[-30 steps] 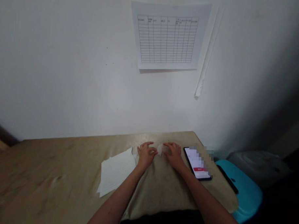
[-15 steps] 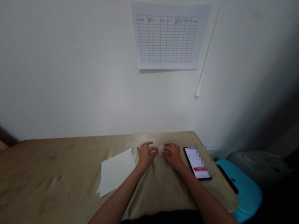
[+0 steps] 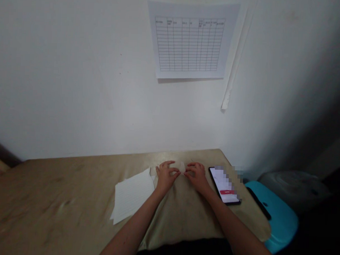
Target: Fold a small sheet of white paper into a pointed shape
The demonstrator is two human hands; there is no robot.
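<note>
Between my hands is a small, pale, see-through piece [image 3: 182, 168], thin like plastic film or tissue; its exact kind is unclear. My left hand [image 3: 166, 176] pinches its left side between thumb and fingertips. On the other side, the thumb and fingers of my right hand [image 3: 196, 175] close on its right edge. Both hands stay low over the brown-covered table [image 3: 81, 198]. Just left of my left hand lies a small stack of white paper sheets [image 3: 134, 195], partly covered by my forearm.
A phone [image 3: 225, 187] with its screen lit lies right of my right forearm. Beyond the table's right edge are a turquoise lidded bin [image 3: 278, 209] and a greyish clear plastic thing [image 3: 293, 187]. On the wall behind hangs a printed table sheet [image 3: 191, 42].
The pale piece now shows a flatter, more angular outline between my fingertips. My right fingers have shifted very slightly left; my left hand is nearly still.
</note>
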